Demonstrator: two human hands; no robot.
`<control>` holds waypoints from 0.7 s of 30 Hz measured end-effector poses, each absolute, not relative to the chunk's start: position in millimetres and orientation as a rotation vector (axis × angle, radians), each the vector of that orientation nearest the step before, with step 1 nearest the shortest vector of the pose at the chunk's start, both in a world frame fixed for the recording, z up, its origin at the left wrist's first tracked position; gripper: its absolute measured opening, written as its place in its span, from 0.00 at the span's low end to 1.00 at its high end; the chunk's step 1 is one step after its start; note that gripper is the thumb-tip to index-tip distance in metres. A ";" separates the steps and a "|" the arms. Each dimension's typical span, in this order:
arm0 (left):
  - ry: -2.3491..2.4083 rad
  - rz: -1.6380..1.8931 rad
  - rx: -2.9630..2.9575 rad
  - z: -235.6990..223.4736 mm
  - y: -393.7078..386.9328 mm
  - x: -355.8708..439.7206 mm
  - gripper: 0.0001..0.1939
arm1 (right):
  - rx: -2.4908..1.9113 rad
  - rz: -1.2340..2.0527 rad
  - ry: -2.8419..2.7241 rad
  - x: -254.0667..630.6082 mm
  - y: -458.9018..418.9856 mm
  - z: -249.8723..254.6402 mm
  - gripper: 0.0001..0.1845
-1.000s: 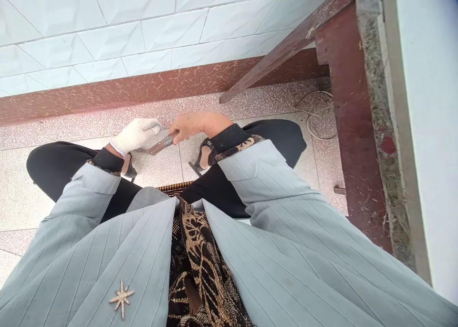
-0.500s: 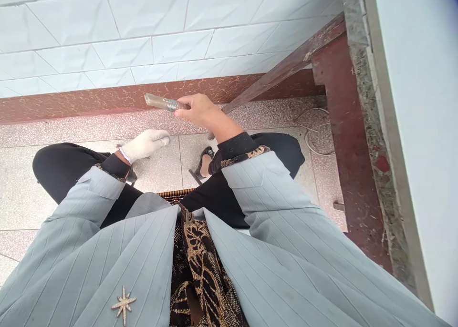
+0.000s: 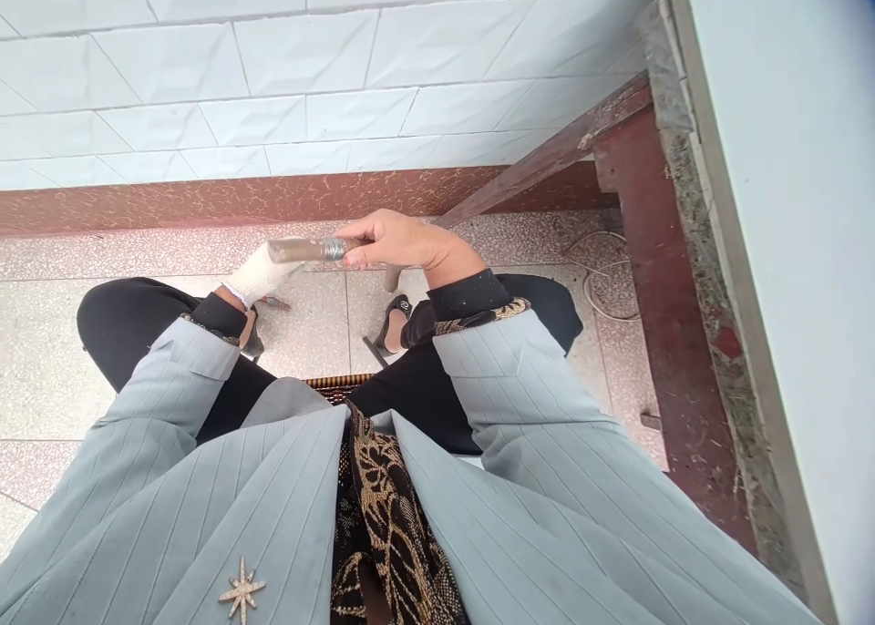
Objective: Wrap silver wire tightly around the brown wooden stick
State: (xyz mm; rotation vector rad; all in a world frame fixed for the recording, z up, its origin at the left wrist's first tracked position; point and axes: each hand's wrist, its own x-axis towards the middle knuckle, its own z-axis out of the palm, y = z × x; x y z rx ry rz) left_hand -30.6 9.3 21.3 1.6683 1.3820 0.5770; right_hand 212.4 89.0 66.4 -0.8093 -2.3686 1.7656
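Observation:
My right hand (image 3: 400, 240) is bare and closed round one end of a short knife-like tool (image 3: 307, 250) with a metal-wound collar. The tool lies level and points left, above the floor. My left hand (image 3: 260, 274) wears a white glove and sits just below the tool's left end, low over the speckled floor tiles; its fingers are partly hidden behind the tool. A small reddish object (image 3: 275, 303) lies on the floor right beside the gloved hand. I am seated, with grey pinstriped sleeves and black trousers below both hands.
A white tiled wall (image 3: 307, 78) with a red-brown skirting (image 3: 205, 201) stands ahead. A dark red wooden frame (image 3: 656, 270) rises at right, a slanted bar (image 3: 547, 156) running from it to the floor. A loose wire (image 3: 602, 261) lies by the frame. My sandalled foot (image 3: 393, 320) rests below the right hand.
My right hand lifted the tool off the floor, up towards the skirting, then brought it back down over the gloved hand. The left hand let go of it and stayed low.

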 end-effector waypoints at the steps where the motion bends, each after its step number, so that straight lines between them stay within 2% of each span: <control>1: 1.387 0.567 1.599 19.1 7.0 -25.8 0.12 | -0.872 1.707 -2.251 212.2 89.0 67.0 0.12; 5: 1.246 0.469 1.585 22.2 -5.8 -5.2 0.12 | -1.180 1.420 -2.006 209.2 95.0 57.8 0.12; 8: 1.161 0.411 1.657 32.1 -11.0 0.4 0.13 | -1.417 1.122 -2.185 208.7 102.6 46.8 0.10; 11: 1.192 0.411 1.727 45.3 -6.7 -8.9 0.14 | -1.466 0.905 -2.507 210.2 104.7 44.0 0.07; 13: 1.254 0.431 1.789 55.7 0.9 -20.5 0.13 | -1.329 0.977 -2.748 211.0 101.7 49.7 0.05; 15: 1.313 0.436 1.861 66.5 10.2 -32.1 0.13 | -1.080 1.239 -2.947 211.6 97.0 61.2 0.06; 18: 1.436 0.416 1.908 78.3 22.9 -43.2 0.11 | -0.794 1.588 -2.941 212.5 91.9 84.6 0.15; 21: 1.413 0.474 1.887 79.5 30.2 -45.0 0.08 | -0.756 1.527 -2.752 212.6 91.9 105.2 0.20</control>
